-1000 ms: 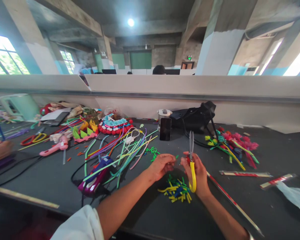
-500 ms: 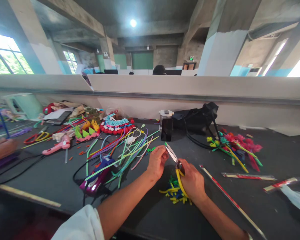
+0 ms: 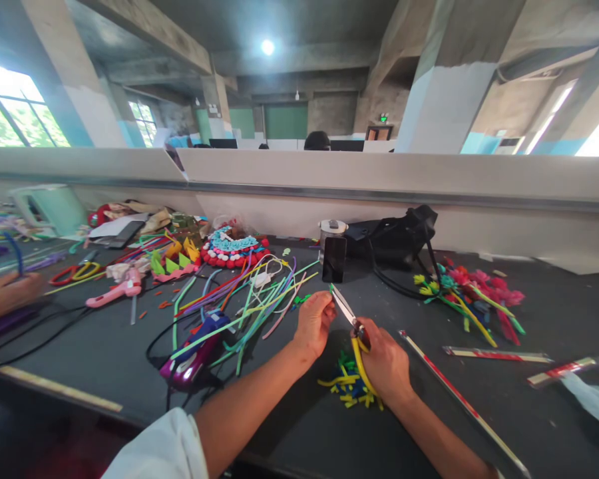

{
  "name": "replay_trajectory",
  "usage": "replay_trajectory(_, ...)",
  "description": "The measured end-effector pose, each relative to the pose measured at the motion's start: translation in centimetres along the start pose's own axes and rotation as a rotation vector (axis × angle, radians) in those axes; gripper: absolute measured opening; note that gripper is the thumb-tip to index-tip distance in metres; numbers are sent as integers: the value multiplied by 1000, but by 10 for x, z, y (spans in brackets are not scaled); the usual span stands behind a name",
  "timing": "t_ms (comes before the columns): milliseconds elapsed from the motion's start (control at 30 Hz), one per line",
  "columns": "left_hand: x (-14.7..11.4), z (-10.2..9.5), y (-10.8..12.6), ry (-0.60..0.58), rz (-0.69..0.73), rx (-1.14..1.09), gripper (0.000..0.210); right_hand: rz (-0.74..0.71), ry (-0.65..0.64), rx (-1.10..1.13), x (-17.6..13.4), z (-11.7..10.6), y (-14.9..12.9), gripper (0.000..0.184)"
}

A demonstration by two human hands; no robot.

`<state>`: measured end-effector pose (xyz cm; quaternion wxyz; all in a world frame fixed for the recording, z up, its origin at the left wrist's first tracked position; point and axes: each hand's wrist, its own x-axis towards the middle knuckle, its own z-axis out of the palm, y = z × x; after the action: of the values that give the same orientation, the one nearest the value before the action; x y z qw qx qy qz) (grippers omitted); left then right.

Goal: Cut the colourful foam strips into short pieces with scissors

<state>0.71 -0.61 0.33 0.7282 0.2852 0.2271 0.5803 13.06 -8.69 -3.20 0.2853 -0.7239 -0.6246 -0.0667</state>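
Note:
My right hand (image 3: 385, 362) is wrapped around a pair of scissors (image 3: 347, 308) with yellow handles, its blades pointing up and away to the left. My left hand (image 3: 313, 320) is closed in a pinch beside the blade tips. A small green piece of pipe cleaner (image 3: 331, 289) shows at its fingertips; the rest of it is hidden by the fingers. Below the hands, a small heap of short cut pipe cleaner pieces (image 3: 352, 387), yellow, green and blue, lies on the dark table (image 3: 284, 412).
Left of my arms lie loose pipe cleaners (image 3: 259, 303), a purple device (image 3: 194, 352) and a pink glue gun (image 3: 122, 289). A phone (image 3: 334, 259) leans on a pot, beside a black bag (image 3: 394, 236). Fluffy bundles (image 3: 499, 293) and wrapped sticks (image 3: 499, 353) lie right. Another person's hand (image 3: 10, 293) is at far left.
My hands and the scissors stay almost in place. At far left, the other person's hand has shifted right, and the blue pipe cleaner there now looks bent.

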Motion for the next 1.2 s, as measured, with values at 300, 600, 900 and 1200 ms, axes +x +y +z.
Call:
replay_trajectory(300, -2, 3, 1, -40, -55, -40, 17, -3, -33, 7, -1, 1, 1, 26)
replay_trajectory(600, -2, 1, -2, -49, -93, -75, 17, -17, -37, 27, -2, 3, 0, 26)
replay_trajectory(900, -4, 4, 1, -36, -78, -66, 16, -23, -15, -2, -3, 3, 1, 27)
replay_trajectory(1200, -4, 3, -1, -40, -47, -45, 16, -23, -25, 9, -2, 1, -1, 27)
